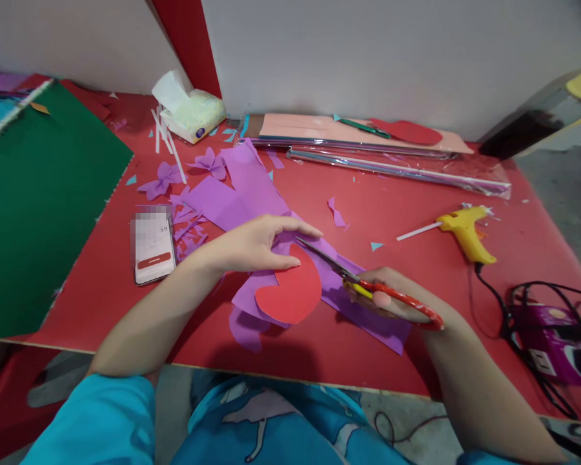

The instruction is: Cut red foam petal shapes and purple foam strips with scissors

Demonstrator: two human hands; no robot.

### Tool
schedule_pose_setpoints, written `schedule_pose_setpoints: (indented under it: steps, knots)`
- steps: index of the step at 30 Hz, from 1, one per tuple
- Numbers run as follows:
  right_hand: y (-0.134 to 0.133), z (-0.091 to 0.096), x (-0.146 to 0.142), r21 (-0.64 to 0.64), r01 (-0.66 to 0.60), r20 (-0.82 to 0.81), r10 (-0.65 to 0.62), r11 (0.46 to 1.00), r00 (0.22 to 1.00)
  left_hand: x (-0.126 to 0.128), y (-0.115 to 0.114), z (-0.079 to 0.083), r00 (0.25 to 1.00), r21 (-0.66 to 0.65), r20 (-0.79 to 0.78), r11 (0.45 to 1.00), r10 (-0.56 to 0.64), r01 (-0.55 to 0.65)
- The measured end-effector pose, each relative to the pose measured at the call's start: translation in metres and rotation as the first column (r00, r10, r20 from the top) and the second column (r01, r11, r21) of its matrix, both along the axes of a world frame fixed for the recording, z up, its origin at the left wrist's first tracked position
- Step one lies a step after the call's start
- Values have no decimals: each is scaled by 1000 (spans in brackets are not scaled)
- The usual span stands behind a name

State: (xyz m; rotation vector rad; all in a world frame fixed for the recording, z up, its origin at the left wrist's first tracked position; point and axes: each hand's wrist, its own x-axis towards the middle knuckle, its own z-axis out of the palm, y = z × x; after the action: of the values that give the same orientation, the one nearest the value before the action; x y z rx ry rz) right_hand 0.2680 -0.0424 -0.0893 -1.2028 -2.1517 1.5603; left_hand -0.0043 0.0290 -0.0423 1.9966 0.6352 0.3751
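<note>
My left hand pinches a purple paper sheet together with a red rounded paper shape that lies on top of it. My right hand grips red-handled scissors. Their blades are parted and reach up-left into the purple paper, close to my left thumb. A curled purple strip hangs from the sheet near the table's front edge.
A phone lies left of my hand. Purple scraps and paper flowers are scattered behind it, near a tissue pack. A green sheet covers the left. A yellow glue gun and cabled purple box sit right; wrapped paper packs lie behind.
</note>
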Motion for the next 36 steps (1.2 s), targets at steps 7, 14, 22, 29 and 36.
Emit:
schedule_pose_setpoints:
  steps: [7, 14, 22, 29, 36]
  knots:
    - [-1, 3, -2, -3, 23, -23, -23, 1000, 999, 1, 0, 3, 1000, -33, -12, 999, 1, -1]
    - [-2, 9, -4, -36, 76, 24, -75, 996, 997, 1, 0, 2, 1000, -53, -3, 999, -4, 4]
    - [-2, 9, -3, -10, 101, 38, -100, 995, 994, -1, 2, 3, 1000, -36, -24, 999, -17, 16]
    - [0, 1, 6, -18, 89, 40, -88, 996, 995, -1, 2, 6, 998, -26, -55, 999, -21, 20]
    - [-1, 4, 6, -81, 12, -45, -16, 997, 999, 0, 1, 6, 999, -63, -27, 998, -25, 23]
